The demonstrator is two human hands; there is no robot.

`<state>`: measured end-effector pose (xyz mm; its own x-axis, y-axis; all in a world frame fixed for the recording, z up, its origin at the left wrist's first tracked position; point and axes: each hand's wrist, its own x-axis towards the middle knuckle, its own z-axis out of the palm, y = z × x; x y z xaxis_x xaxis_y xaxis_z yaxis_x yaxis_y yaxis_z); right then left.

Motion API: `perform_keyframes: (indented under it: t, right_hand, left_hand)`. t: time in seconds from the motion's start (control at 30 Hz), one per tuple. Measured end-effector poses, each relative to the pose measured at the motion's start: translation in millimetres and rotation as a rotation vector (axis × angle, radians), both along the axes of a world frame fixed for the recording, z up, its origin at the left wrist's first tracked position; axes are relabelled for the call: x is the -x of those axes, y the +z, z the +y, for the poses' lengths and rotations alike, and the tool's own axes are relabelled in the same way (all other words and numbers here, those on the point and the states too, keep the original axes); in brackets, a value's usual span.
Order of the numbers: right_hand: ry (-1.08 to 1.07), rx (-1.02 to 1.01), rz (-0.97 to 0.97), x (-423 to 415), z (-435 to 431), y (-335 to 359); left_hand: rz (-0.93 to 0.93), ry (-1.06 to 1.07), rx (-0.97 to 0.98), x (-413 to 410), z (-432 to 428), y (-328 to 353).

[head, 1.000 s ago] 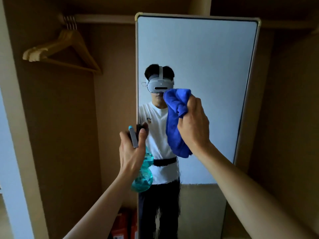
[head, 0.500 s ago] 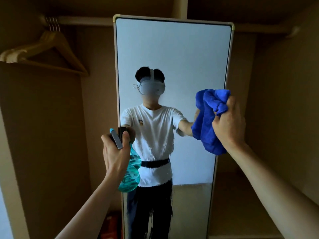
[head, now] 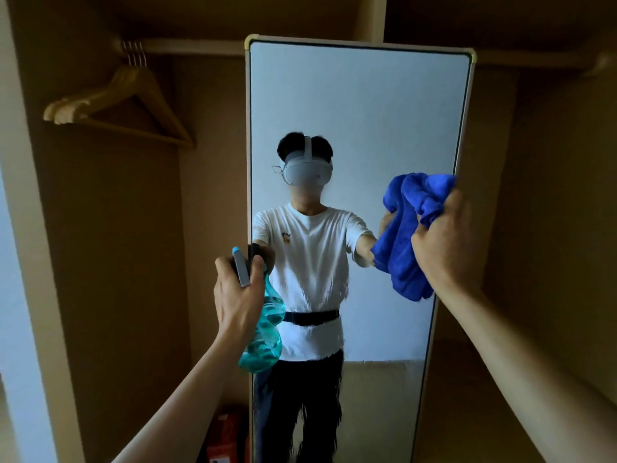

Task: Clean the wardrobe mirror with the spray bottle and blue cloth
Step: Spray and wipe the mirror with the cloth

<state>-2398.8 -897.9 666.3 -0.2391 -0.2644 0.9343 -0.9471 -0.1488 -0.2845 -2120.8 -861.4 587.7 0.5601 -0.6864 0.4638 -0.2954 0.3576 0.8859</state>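
A tall wardrobe mirror [head: 360, 111] with a pale frame stands straight ahead inside the wardrobe. My left hand [head: 237, 295] grips the head of a teal spray bottle [head: 263, 332], held up at the mirror's left edge with the nozzle toward the glass. My right hand [head: 444, 242] holds a bunched blue cloth [head: 407, 235] against the glass near the mirror's right edge, at mid height. The mirror reflects a person in a white T-shirt wearing a headset.
Several wooden hangers [head: 117, 101] hang from a rail [head: 187, 46] at the upper left. A red object [head: 227, 436] sits on the wardrobe floor left of the mirror. Brown wardrobe walls close in on both sides.
My right hand has swept the blue cloth from the middle of the mirror to its right edge. The view shifted, and my left hand keeps holding the bottle up.
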Motion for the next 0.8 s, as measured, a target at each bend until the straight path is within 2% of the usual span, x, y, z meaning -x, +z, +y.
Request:
perform_keyframes:
  t: [0.17,0.27,0.43,0.67,0.8]
  right_hand:
    - [0.144,-0.012,0.026,-53.0,2.4,1.5]
    - [0.224,-0.021,0.109,-87.1,0.4,-0.2]
    - [0.229,0.005,0.250,-139.5,3.0,-6.1]
    - [0.201,0.045,0.347,-186.9,10.3,-18.1]
    - [0.287,0.013,0.437,-195.9,9.0,-26.0]
  left_hand:
    - [0.004,-0.052,-0.018,-5.7,4.0,-4.3]
    - [-0.006,-0.083,-0.016,-9.7,5.7,-7.5]
    - [-0.023,-0.121,-0.032,-20.4,4.3,-17.3]
    - [-0.010,-0.193,-0.076,-34.1,-0.2,-30.1]
    - [-0.008,-0.231,-0.084,-38.9,-1.5,-36.4]
